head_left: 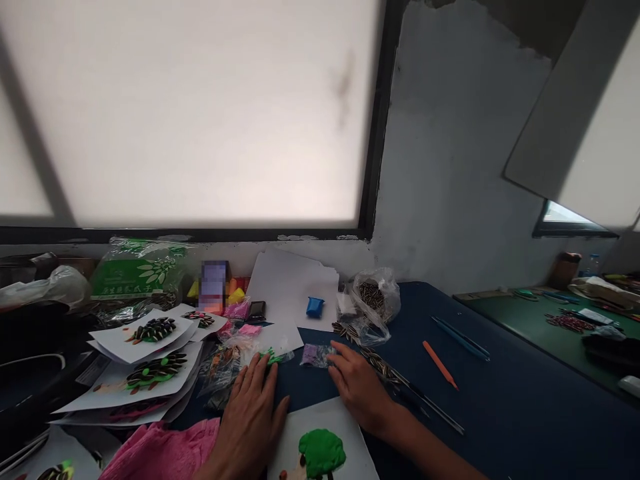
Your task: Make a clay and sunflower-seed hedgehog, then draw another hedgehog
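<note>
My left hand lies nearly flat with fingers stretched out, their tips beside a small clear packet of bright green clay. My right hand reaches in from the right, fingers apart, tips at the edge of a clear packet of purple clay. Whether they grip the wrapper is hard to see. Between my forearms lies a white sheet bearing a mound of green clay with beige and brown bits beside it. A pink cloth is next to my left wrist.
Stacked pictures of seeds on clay stand at left. Behind are a blue clay packet, a bag of striped seeds and loose seeds. An orange pen, blue tweezers and metal rods lie right.
</note>
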`<state>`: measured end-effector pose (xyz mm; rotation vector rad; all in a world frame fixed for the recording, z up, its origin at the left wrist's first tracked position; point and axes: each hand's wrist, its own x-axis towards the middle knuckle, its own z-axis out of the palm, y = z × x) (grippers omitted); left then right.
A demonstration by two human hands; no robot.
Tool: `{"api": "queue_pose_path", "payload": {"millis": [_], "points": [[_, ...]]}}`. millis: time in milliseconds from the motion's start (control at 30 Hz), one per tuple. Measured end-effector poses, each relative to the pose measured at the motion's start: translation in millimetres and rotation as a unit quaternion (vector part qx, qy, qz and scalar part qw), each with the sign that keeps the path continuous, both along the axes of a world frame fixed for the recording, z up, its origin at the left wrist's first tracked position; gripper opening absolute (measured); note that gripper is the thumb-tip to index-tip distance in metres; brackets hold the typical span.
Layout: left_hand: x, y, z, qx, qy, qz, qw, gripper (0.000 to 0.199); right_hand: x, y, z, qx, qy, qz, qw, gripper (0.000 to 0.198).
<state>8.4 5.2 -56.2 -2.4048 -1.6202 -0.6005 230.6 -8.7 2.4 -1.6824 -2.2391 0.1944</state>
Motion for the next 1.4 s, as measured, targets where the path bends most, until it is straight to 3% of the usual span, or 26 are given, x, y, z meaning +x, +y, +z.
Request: {"api": "queue_pose_path", "payload": {"millis": [167,300,500,667,833,1133,1267,1400], "points": [[-1,2,-7.0,-0.015,-0.017,-0.071,0.997,0.042,22,8,10,0.023,-0.069,-0.092,0.993,0.036],[-1,2,-9.3,-0.036,-0.017,-0.078,0.996,0.043,39,11,11,-0.001,-0.095,-0.127,0.987,0.032],[-3,4,-12.0,-0.04,-0.032,-0.082,0.995,0.043,40,18,13,0.031,-0.087,-0.125,0.988,0.032],[-1,5,-12.6,-0.024,-0.02,-0.078,0.996,0.042,38,49,21,0.036,-0.076,-0.099,0.992,0.038],[1,2,-7.2,-0.024,-0.004,-0.075,0.997,0.041,37,72,18,-0.01,-0.098,-0.097,0.99,0.015],[5,-1,2.9,-0.059,-0.003,-0.068,0.996,0.041,38,65,38,0.031,-0.062,-0.074,0.995,0.031],[6,-3,8.5,-0.072,0.0,-0.067,0.995,0.041,22,59,30,-0.005,-0.072,-0.056,0.996,0.022],[6,-4,11.5,-0.078,0.003,-0.067,0.995,0.042,13,64,17,-0.018,-0.105,-0.097,0.99,0.02]]}}
